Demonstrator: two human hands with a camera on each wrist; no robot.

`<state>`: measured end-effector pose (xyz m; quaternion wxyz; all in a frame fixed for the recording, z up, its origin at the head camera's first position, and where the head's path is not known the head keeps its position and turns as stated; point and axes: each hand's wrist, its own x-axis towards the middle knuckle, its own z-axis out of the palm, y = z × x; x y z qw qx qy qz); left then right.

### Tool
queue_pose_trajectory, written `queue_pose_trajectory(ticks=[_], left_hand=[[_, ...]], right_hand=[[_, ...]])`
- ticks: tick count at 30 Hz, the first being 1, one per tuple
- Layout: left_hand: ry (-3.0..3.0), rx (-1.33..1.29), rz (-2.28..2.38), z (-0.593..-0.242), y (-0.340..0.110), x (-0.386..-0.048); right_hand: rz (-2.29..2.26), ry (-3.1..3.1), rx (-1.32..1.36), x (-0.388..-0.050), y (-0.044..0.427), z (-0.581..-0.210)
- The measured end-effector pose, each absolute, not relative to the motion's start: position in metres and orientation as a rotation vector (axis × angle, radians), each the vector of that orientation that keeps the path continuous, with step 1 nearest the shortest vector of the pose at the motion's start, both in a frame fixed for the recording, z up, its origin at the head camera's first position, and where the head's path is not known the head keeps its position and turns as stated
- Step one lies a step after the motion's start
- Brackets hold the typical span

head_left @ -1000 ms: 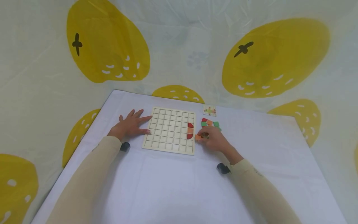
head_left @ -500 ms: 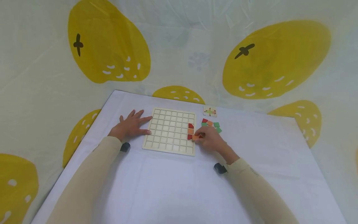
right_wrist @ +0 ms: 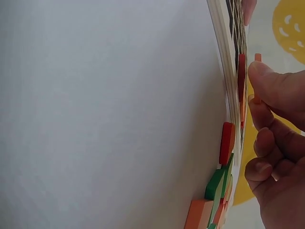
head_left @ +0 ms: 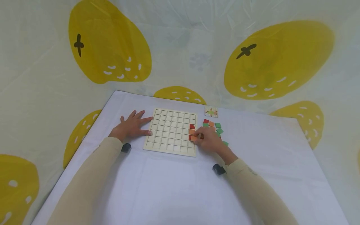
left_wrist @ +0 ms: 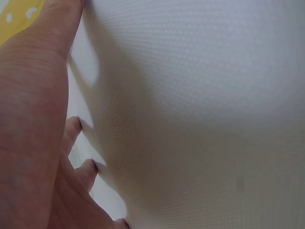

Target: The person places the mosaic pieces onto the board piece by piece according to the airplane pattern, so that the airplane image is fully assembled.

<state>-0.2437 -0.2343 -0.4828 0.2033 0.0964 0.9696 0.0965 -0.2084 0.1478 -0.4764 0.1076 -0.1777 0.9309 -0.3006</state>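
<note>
A cream grid board lies on the white table, with red pieces and an orange tile in its right column. My right hand pinches an orange tile over that column, partly covering a red piece. In the right wrist view the orange tile stands between thumb and fingertip of my right hand, just off the board. My left hand rests spread at the board's left edge, its thumb and a finger touching it; in the left wrist view this hand lies with fingers apart.
Loose green tiles, a red piece and orange tiles lie right of the board. Behind them, near the back edge, is a small patterned card. A patterned sheet hangs behind the table.
My right hand has moved left with its orange tile, from beside the board to over its right column, and more of the loose tiles show. My left hand has stayed put.
</note>
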Motion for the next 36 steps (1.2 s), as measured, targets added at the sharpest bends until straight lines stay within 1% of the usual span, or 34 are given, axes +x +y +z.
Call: queue_pose_trajectory(ticks=[5,10,36], left_hand=[[2.711,0.284,0.266,-0.485,-0.236,-0.244],[2.717,0.292,0.274,-0.486,-0.236,-0.242],[2.717,0.279,0.255,-0.484,-0.235,-0.243]], right_hand=[[-0.887,2.720,-0.494,-0.206,0.142,-0.472],[-0.877,2.706,-0.460,-0.209,0.139,-0.477],[-0.793,2.767,-0.478,-0.211,0.123,-0.479]])
